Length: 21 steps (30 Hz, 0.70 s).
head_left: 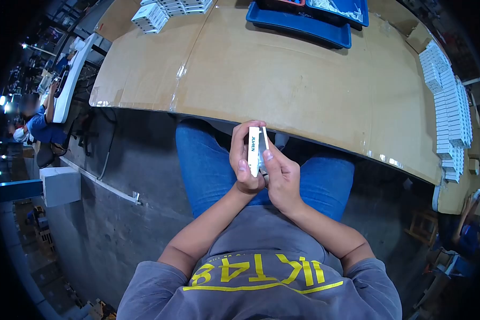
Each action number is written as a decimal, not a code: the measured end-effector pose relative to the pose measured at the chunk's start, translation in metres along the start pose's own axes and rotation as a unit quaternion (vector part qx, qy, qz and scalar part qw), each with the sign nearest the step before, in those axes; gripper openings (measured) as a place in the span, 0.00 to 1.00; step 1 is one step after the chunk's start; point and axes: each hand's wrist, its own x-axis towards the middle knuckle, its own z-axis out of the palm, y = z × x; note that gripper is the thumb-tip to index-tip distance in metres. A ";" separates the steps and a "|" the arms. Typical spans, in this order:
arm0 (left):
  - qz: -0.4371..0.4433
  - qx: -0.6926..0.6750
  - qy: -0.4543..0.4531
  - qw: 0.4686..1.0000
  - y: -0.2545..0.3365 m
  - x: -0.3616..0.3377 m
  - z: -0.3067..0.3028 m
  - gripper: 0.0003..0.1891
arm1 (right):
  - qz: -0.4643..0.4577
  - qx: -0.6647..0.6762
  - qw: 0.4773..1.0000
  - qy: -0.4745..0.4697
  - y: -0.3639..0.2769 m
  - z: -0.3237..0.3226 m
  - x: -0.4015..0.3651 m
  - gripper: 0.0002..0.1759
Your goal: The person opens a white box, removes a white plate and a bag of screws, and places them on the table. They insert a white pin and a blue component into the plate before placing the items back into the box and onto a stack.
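Observation:
Over my lap, just in front of the table's edge, both hands hold a small white box (254,151) with dark lettering on its narrow side. My left hand (240,160) wraps around the box from the left, its thumb pressing on the lower left side. From the right, my right hand (284,175) grips it with the thumb at the right edge. Between the lettered side and a thin white edge on the right shows a pale bluish strip. The fingers underneath are mostly hidden.
A cardboard-covered table (261,80) spreads ahead. Blue trays (298,26) sit at its far side, one with small white pieces. White boxes are stacked at the far left (150,18) and along the right (449,112). A person (42,125) sits at a bench on the left.

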 end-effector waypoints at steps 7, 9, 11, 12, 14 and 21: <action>0.045 0.004 0.017 0.999 -0.011 0.004 0.004 0.54 | 0.048 0.040 0.998 0.000 -0.006 0.003 0.008 0.28; 0.093 0.014 0.009 0.996 -0.012 0.009 0.009 0.59 | 0.085 0.071 0.994 -0.001 -0.010 -0.002 0.013 0.28; 0.074 0.115 -0.076 0.988 -0.010 0.008 -0.010 0.60 | 0.113 0.104 0.988 -0.001 -0.015 -0.010 0.017 0.28; 0.049 0.139 -0.095 0.985 -0.006 0.008 -0.013 0.59 | 0.135 0.127 0.983 -0.009 -0.016 -0.014 0.018 0.31; -0.060 0.070 -0.088 0.992 -0.007 0.004 -0.012 0.55 | 0.076 -0.063 0.994 -0.043 -0.015 -0.020 0.021 0.35; -0.464 -0.235 -0.063 0.852 0.033 0.010 -0.002 0.41 | -0.289 -0.423 0.848 -0.136 -0.007 -0.057 0.038 0.50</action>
